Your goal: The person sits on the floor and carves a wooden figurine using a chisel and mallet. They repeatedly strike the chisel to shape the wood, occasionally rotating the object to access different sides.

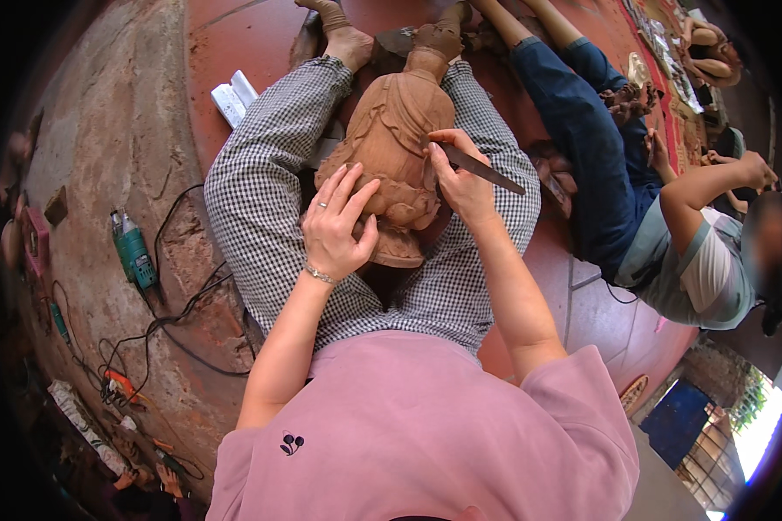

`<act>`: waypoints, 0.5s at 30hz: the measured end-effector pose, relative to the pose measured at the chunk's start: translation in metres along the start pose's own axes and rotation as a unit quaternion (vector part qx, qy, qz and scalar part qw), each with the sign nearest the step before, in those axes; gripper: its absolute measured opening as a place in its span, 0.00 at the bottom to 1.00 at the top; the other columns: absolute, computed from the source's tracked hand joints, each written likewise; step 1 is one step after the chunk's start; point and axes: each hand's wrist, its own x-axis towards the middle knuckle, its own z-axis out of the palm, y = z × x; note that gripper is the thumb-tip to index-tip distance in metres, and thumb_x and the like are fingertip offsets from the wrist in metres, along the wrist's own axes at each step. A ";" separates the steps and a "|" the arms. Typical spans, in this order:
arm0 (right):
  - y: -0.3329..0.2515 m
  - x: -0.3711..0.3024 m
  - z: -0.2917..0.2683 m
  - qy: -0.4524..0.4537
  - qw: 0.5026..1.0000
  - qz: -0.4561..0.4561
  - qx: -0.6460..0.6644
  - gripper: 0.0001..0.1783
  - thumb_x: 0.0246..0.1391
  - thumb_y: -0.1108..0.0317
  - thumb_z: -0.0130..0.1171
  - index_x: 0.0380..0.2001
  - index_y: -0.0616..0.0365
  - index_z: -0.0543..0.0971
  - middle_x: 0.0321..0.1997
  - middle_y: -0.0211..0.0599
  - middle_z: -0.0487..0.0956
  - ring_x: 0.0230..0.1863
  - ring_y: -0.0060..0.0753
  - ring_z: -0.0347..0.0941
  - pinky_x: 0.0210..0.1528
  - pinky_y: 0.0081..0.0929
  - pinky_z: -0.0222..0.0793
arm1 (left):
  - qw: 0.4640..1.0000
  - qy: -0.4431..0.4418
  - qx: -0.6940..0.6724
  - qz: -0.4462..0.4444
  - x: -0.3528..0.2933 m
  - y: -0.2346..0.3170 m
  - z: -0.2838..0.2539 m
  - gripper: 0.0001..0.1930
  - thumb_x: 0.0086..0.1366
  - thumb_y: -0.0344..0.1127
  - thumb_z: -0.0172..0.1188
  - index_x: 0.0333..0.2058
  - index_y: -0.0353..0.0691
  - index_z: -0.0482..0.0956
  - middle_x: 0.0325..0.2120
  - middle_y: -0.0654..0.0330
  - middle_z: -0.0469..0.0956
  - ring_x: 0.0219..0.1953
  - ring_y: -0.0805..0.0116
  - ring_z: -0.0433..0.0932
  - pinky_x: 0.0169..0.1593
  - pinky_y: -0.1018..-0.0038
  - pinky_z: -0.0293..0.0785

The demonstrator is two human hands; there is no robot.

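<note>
A carved wooden statue (408, 108) of a robed figure lies between my legs, its round base (397, 249) toward my lap. My left hand (339, 221) rests on its lower part with the fingers stretched out and apart; a ring and a bracelet show on that hand and wrist. In my right hand (462, 187) is a flat, dark, file-like tool (495, 176), pinched between thumb and fingers. One end touches or nearly touches the statue's robe, and the other points out to the right. The tool's exact kind is unclear.
To my left, a green power tool (135, 252) and tangled black cords (161, 323) lie on a rough slab (148, 113). A white object (234, 98) sits beside my left leg. Close on my right, another person (599, 165) sits on the red tiles, near other wooden pieces (554, 178).
</note>
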 end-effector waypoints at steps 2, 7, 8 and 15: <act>-0.004 -0.001 0.003 0.008 1.000 -0.007 -0.006 0.10 0.59 0.67 0.62 0.41 0.61 0.79 0.32 0.41 0.83 0.33 0.34 0.81 0.36 0.26 0.74 | 1.000 0.001 -0.004 0.000 0.001 0.000 0.000 0.26 0.52 0.31 0.61 0.53 0.40 0.81 0.61 0.50 0.74 0.65 0.48 0.70 0.64 0.56 0.69; -0.006 0.003 0.011 0.000 0.999 0.031 -0.033 0.13 0.56 0.65 0.65 0.40 0.62 0.81 0.32 0.43 0.84 0.32 0.34 0.82 0.37 0.26 0.75 | 1.000 0.004 -0.006 0.001 0.000 0.000 0.001 0.26 0.52 0.31 0.61 0.54 0.40 0.81 0.61 0.50 0.74 0.65 0.48 0.70 0.64 0.56 0.69; -0.009 0.003 0.010 -0.004 0.999 0.030 -0.038 0.12 0.55 0.65 0.65 0.39 0.62 0.81 0.33 0.44 0.84 0.33 0.35 0.82 0.37 0.26 0.76 | 1.000 0.005 -0.005 0.001 0.000 0.000 0.001 0.26 0.52 0.31 0.61 0.54 0.40 0.81 0.61 0.50 0.74 0.65 0.48 0.70 0.64 0.56 0.69; 0.003 0.004 0.002 -0.018 0.999 0.002 -0.048 0.10 0.53 0.69 0.64 0.37 0.64 0.81 0.35 0.44 0.85 0.38 0.32 0.83 0.42 0.24 0.75 | 1.000 0.007 -0.003 -0.005 0.000 0.003 0.002 0.26 0.52 0.31 0.61 0.53 0.41 0.81 0.60 0.50 0.74 0.64 0.48 0.71 0.64 0.57 0.69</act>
